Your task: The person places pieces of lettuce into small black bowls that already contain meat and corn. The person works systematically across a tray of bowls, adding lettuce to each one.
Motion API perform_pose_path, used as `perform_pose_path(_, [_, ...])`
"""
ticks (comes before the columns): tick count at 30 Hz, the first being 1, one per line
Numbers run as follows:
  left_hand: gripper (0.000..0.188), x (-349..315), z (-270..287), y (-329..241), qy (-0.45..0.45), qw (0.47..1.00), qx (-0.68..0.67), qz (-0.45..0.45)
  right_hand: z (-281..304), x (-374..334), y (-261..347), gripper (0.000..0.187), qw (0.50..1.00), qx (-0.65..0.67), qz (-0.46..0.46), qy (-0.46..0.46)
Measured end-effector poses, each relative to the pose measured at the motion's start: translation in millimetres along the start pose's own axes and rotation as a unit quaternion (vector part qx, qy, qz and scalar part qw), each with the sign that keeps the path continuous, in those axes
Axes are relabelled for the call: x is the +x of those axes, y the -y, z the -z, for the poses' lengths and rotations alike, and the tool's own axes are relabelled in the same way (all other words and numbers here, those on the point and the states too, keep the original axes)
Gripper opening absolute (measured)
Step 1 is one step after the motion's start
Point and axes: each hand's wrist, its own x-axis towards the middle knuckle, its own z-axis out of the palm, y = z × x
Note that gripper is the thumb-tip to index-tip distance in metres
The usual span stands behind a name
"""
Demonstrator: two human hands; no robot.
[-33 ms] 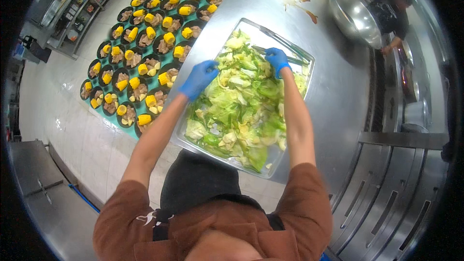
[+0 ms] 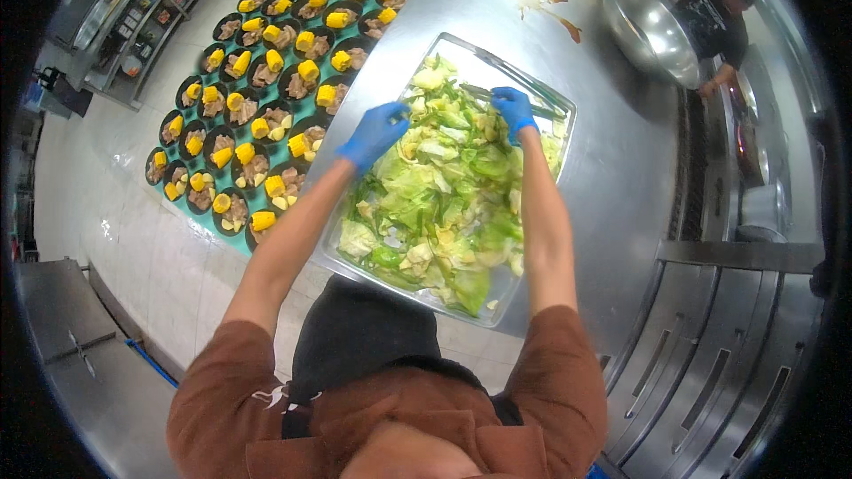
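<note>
A metal tray (image 2: 330, 253) holds a heap of torn green cabbage (image 2: 435, 186) with thin green stalks among it. My left hand (image 2: 374, 137), in a blue glove, hovers over the cabbage's left side. Its fingers are loosely bent and apart, with nothing seen in them. On the far right of the heap, my right hand (image 2: 512, 113), also blue-gloved, has its fingers curled in beside a dark slim piece. What they pinch, if anything, is too small to make out. Metal tongs (image 2: 534, 85) lie along the tray's far right side, just beyond this hand.
The tray rests on a steel table (image 2: 612, 155). To the left, a green surface (image 2: 232, 238) carries many dark bowls with corn and meat. A large steel bowl (image 2: 652, 31) stands far right, near another person (image 2: 710, 27). Brown liquid (image 2: 561, 18) is spilled beyond the tray.
My left hand has shifted slightly right and up over the cabbage, its fingers a little straighter. My right hand has hardly moved.
</note>
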Motion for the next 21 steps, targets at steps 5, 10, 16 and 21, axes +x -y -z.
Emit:
perform_pose_path(5, [0.037, 105, -45, 16, 0.009, 0.976, 0.211, -0.046, 40, -57, 23, 0.021, 0.896, 0.414, -0.115, -0.109])
perform_pose_path(10, [0.034, 143, -68, -5, 0.188, 0.914, 0.359, 0.033, 67, -95, -2, 0.021, 0.956, 0.222, -0.162, -0.103])
perform_pose_path(16, [0.035, 151, -82, 9, 0.174, 0.909, 0.377, 0.02, 36, -34, -18, 0.035, 0.993, -0.083, 0.026, -0.078])
perform_pose_path(21, [0.03, 144, -66, 5, 0.205, 0.904, 0.374, 0.007, 17, 8, -1, 0.036, 0.914, -0.379, 0.051, 0.136])
